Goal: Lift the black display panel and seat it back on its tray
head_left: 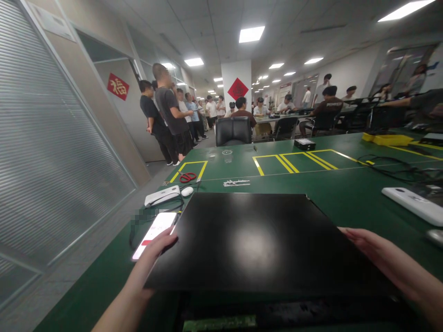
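A dark, glossy display panel is held up in front of me, tilted, with a ceiling light reflected in it. My left hand grips its left edge, thumb along the side and the other fingers hidden underneath. At the right edge, my right hand holds the panel too, its fingertips partly behind it. Below the panel's near edge lies a black part with a green circuit strip, mostly hidden. A lit phone lies on the table just beyond my left hand.
On the green table are red-handled scissors, a white power bank, a clear cup and a caliper-like tool. To the right are a white device, black cables and a yellow tray. People stand and sit beyond.
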`<state>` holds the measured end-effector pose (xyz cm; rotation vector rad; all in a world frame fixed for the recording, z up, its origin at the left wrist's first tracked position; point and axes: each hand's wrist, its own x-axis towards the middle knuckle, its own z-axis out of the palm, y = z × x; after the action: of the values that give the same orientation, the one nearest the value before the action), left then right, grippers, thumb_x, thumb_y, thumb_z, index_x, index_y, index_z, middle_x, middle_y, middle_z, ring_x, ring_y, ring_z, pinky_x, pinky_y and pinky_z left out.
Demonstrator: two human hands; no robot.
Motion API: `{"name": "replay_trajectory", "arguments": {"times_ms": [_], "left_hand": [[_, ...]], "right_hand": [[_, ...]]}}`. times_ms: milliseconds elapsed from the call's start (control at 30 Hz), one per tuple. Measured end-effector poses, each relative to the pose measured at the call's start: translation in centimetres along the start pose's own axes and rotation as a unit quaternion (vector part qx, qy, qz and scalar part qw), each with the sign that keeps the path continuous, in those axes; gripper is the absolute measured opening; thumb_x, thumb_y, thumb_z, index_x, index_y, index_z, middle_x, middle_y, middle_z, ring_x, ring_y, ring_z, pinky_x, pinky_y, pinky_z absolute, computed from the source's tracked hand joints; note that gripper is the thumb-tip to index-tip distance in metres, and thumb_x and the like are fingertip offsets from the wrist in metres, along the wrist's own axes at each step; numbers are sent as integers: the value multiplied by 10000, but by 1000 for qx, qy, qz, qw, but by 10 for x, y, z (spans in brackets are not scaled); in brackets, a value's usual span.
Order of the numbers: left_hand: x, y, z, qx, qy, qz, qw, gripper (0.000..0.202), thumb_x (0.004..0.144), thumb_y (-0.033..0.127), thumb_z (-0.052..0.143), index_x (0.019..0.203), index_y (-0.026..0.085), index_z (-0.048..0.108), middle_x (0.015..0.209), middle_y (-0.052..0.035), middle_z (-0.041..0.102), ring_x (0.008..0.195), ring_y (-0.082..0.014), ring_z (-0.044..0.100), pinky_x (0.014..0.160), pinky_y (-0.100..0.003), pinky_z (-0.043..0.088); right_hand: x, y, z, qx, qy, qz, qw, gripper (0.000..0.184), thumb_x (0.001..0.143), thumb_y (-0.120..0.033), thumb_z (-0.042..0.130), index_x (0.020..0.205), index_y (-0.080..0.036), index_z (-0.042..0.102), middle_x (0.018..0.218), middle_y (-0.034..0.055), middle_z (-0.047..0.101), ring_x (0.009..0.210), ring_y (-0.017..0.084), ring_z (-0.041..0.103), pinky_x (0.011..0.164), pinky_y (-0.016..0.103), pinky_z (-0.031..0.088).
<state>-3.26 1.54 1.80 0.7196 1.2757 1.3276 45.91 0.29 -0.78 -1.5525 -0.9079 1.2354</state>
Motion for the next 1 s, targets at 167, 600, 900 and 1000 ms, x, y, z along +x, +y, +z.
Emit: {"name": "replay_trajectory", "arguments": {"times_ms": [167,600,900,1000], "left_hand": [[14,4,-5,30,6,-9,1000,394,400,258,917,770,198,793,695,-40,807,725,-336,772,642,-360,579],[-8,-2,9,33,17,106,994,308,450,246,899,719,218,752,673,0,766,581,-221,678,593,-305,524],[-20,-5,23,47,3,106,993,306,485,286,915,732,215,748,650,-1,756,599,-239,683,597,-307,507],[-24,-9,31,47,-5,111,993,295,496,290,915,724,216,743,640,10,742,587,-220,664,609,-305,510]], "right_hand": [[7,1,7,-6,-17,40,999,435,707,-500,671,1048,-240,741,953,119,802,842,261,750,656,329,610],[16,7,-6,-9,17,39,999,531,809,-503,622,1265,-233,591,1001,131,808,810,248,759,660,336,584],[22,8,-17,-95,56,-11,994,583,805,-598,491,1237,-240,653,977,127,817,808,285,724,597,362,481],[23,6,-19,-121,68,-25,990,603,799,-602,465,1241,-245,666,955,120,821,743,270,671,597,375,456]]}}
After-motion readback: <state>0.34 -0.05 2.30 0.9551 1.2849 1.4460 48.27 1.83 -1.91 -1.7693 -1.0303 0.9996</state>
